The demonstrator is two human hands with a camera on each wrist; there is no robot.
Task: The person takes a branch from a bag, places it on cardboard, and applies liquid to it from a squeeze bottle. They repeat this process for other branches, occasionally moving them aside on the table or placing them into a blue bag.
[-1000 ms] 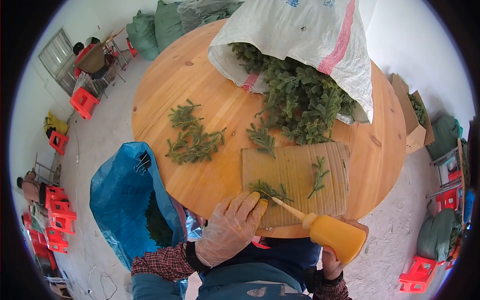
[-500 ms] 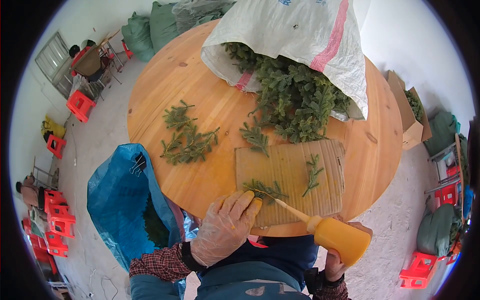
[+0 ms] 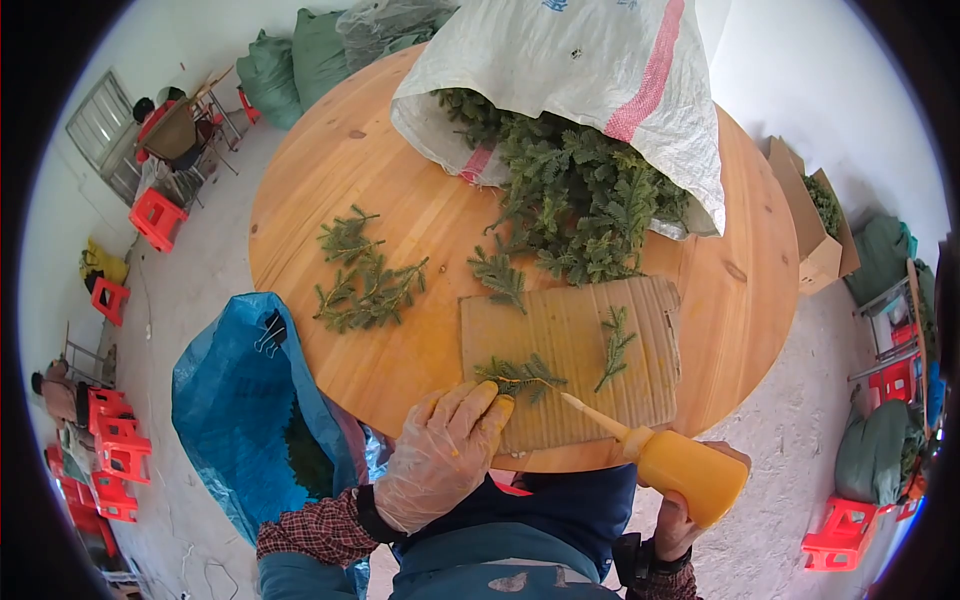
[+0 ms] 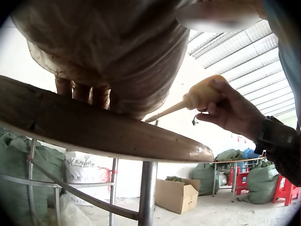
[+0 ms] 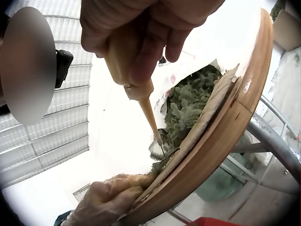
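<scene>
My right hand [image 3: 680, 515] grips a yellow squeeze bottle [image 3: 692, 475] with a long tapered nozzle pointing left. The nozzle tip is just right of a green conifer sprig [image 3: 535, 372] on a piece of corrugated cardboard [image 3: 640, 400]. A thin strand hangs from the tip in the right wrist view, and a yellowish line runs along the sprig's stem. My left hand [image 3: 435, 460], in a clear plastic glove stained yellow, pinches the sprig's left end at the cardboard's edge. A second sprig [image 3: 614, 345] lies on the cardboard's right side.
A white woven sack [image 3: 560, 70] spills green branches [image 3: 580, 200] onto the round wooden table [image 3: 300, 200]. Loose sprigs [image 3: 370, 285] lie to the left. A blue bag [image 3: 225, 390] hangs open at the table's left edge. Red stools and stuffed green bags stand around the room.
The nozzle tip has drawn back from the sprig's stem to its right end, leaving a yellowish line on the stem. My left hand stays at the sprig. The head view has shifted slightly.
</scene>
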